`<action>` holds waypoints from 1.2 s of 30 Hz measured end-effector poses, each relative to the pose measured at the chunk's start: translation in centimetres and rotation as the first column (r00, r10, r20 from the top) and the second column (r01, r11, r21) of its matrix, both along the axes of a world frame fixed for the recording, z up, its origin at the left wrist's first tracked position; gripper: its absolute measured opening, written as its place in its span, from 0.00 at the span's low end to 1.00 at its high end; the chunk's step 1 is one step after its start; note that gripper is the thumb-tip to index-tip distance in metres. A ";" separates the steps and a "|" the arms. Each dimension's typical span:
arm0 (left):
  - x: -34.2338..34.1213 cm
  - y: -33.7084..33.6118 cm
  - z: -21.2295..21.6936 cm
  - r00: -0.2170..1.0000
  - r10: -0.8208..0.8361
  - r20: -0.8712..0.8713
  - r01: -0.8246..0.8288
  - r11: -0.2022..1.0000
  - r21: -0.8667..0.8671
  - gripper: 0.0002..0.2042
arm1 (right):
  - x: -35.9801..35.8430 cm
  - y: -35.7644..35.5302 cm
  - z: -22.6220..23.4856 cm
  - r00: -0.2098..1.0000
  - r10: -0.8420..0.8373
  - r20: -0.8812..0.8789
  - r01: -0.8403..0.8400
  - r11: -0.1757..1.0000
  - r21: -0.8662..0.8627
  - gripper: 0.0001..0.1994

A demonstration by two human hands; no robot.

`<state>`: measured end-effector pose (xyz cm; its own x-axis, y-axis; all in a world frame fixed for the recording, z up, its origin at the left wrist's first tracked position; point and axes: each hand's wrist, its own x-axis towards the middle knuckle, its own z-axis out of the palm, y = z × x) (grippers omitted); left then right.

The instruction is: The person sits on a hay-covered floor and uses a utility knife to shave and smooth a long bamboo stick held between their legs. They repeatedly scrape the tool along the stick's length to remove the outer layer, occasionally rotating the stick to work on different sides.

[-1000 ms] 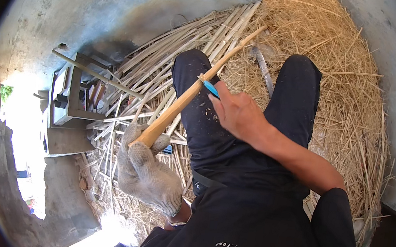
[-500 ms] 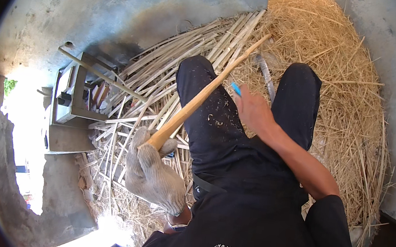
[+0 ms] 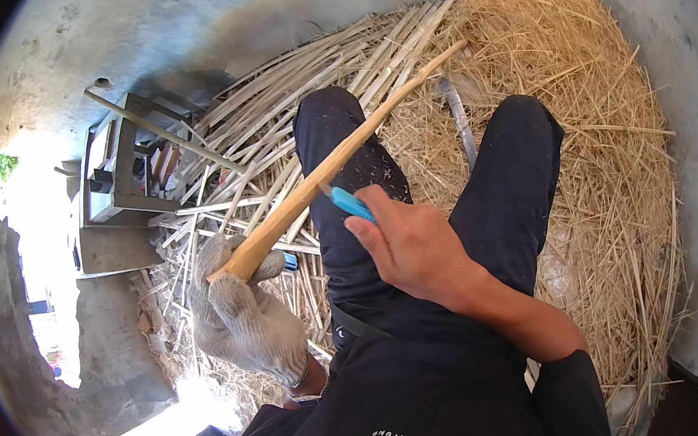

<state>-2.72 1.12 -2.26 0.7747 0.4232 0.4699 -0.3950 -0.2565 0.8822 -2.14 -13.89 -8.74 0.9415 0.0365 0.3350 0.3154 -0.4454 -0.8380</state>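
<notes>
Head view: the gloved left hand [image 3: 251, 321] has its grip round the thick end of a stick [image 3: 328, 168], slanting over the left thigh [image 3: 326, 119]; the right hand [image 3: 425, 248] clasps a blue knife [image 3: 351, 204] against it, and uneven pressure could make it skid thighward

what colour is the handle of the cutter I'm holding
The cutter handle is light blue; best in the head view.

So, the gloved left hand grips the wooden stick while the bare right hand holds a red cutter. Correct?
Not red: the head view shows a blue cutter in the bare right hand. The gloved left hand does grip the wooden stick.
</notes>
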 end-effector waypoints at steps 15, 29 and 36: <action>0.4 -0.6 0.4 0.998 0.063 -0.031 -0.060 0.995 0.076 0.31 | 6.5 -3.3 -6.7 0.962 -0.265 -0.069 0.247 0.948 -0.198 0.12; 1.0 -0.3 -0.3 0.980 0.196 -0.029 -0.184 0.955 0.234 0.31 | 7.4 -5.2 -7.5 0.998 -0.057 0.037 0.062 0.987 -0.146 0.13; 1.2 -1.3 -0.2 0.981 0.179 0.068 -0.187 0.974 0.130 0.34 | 8.2 -9.2 -10.5 0.864 -0.434 -0.255 0.393 0.899 -0.195 0.14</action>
